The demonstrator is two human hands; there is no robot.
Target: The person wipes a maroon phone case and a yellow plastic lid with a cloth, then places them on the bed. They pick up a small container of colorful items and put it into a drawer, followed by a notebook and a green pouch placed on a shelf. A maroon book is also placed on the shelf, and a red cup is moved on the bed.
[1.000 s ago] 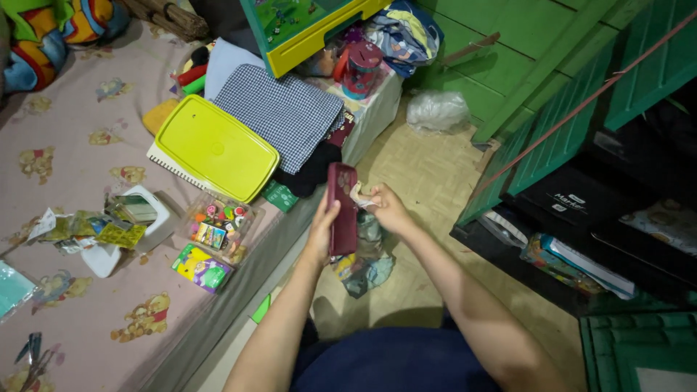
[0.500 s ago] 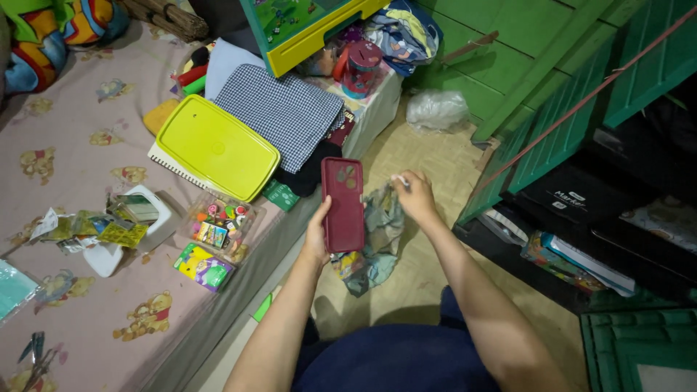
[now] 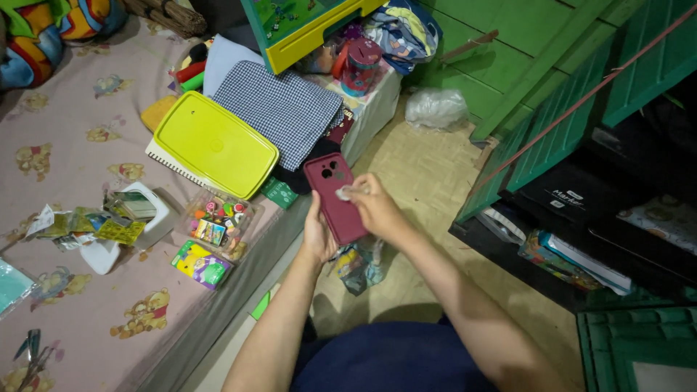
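Maroon phone (image 3: 335, 198), back up, sits in the left hand (image 3: 317, 236), fingers curled round its lower edge, above the floor beside the bed (image 3: 80, 160). Right hand (image 3: 372, 207) pinches a small white wad (image 3: 343, 193) against the case near the lenses; wiping looks underway, not finished. Screen side is hidden, and the wad's material is unclear.

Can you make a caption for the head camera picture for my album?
Left hand holds a dark red phone while the right hand presses a small white wad on its back.
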